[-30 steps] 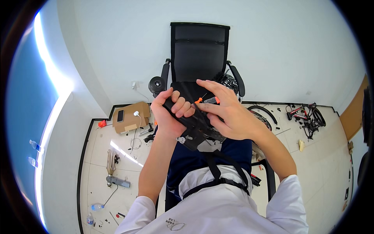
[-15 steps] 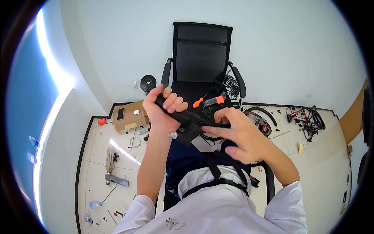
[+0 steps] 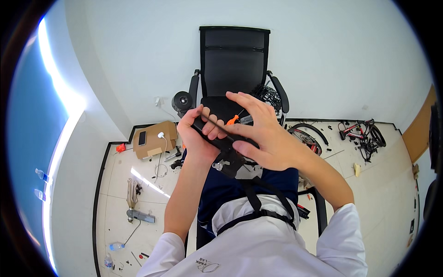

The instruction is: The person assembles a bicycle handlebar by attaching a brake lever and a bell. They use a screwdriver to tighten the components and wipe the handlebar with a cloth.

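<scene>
The left hand (image 3: 201, 137) wraps round a black tubular part (image 3: 226, 147) while the right hand (image 3: 269, 137), splayed and grasping nothing, is beside it.

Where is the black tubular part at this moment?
In the head view, the black tubular part is near the centre, gripped in the left hand, with the right hand at its right.

Single fisheye head view, downward and forward, close over the fingers (image 3: 212, 128)
</scene>
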`<state>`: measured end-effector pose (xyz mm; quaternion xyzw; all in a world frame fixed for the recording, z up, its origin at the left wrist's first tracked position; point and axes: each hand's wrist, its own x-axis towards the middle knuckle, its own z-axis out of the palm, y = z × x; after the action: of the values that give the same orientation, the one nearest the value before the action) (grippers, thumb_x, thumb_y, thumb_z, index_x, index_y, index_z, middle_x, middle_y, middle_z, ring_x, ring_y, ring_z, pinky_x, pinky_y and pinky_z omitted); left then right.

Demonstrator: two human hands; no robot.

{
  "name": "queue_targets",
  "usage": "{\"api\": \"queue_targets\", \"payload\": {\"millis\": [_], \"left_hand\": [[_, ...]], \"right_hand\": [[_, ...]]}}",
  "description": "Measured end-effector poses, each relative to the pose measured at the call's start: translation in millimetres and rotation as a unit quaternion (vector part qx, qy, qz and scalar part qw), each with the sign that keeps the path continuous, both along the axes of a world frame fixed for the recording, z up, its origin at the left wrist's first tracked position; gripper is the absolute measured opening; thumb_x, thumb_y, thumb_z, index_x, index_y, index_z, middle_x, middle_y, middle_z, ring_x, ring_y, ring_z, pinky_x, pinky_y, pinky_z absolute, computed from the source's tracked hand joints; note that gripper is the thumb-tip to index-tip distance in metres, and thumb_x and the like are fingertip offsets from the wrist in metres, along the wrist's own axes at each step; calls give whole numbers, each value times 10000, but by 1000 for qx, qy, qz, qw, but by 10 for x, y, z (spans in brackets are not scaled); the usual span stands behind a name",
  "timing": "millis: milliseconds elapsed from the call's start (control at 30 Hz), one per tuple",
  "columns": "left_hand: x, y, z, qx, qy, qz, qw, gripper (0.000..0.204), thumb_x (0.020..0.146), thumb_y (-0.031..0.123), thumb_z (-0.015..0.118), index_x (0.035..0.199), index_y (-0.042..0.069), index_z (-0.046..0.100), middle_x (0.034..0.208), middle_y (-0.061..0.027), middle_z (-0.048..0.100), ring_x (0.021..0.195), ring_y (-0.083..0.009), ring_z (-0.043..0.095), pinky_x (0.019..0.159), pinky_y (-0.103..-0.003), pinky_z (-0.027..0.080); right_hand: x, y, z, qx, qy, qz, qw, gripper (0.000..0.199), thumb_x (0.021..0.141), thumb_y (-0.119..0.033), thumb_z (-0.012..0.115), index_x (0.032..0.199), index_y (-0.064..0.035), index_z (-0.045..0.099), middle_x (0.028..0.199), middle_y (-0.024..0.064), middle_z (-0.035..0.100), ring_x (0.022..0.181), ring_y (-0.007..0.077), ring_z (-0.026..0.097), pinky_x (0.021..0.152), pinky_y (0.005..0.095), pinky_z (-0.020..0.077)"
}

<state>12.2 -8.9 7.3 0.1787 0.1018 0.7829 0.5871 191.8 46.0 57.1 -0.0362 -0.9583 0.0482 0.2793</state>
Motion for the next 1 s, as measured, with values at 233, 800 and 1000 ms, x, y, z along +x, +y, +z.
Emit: {"api": "queue_targets", "payload": {"millis": [233, 800, 1000], "left_hand": [[-161, 10, -13, 37, -55, 12, 998, 317, 917, 273, 483, 648, 146, 375, 469, 47, 304, 412, -98, 303, 464, -265, 280], [-176, -22, -7, 25, -67, -71, 995, 335, 926, 291, 500, 650, 140, 385, 454, 54, 311, 398, -89, 295, 453, -262, 291], [-104, -17, -3, 13, -41, -63, 997, 336, 927, 297, 488, 650, 141, 380, 458, 51, 301, 400, -96, 291, 464, -270, 294]], "right_hand": [[163, -270, -35, 18, -7, 19, 1000, 346, 731, -127, 726, 1075, -105, 695, 1345, 169, 474, 1267, 329, 439, 997, 468, 342], [516, -2, -77, -293, -147, 114, 938, 550, 701, 57, 506, 1212, -81, 654, 1314, 125, 517, 1162, 288, 511, 957, 369, 425], [404, 140, -21, -116, -104, 24, 987, 486, 700, -89, 536, 1169, -66, 662, 1475, 214, 344, 1381, 380, 292, 1114, 500, 222]]}}
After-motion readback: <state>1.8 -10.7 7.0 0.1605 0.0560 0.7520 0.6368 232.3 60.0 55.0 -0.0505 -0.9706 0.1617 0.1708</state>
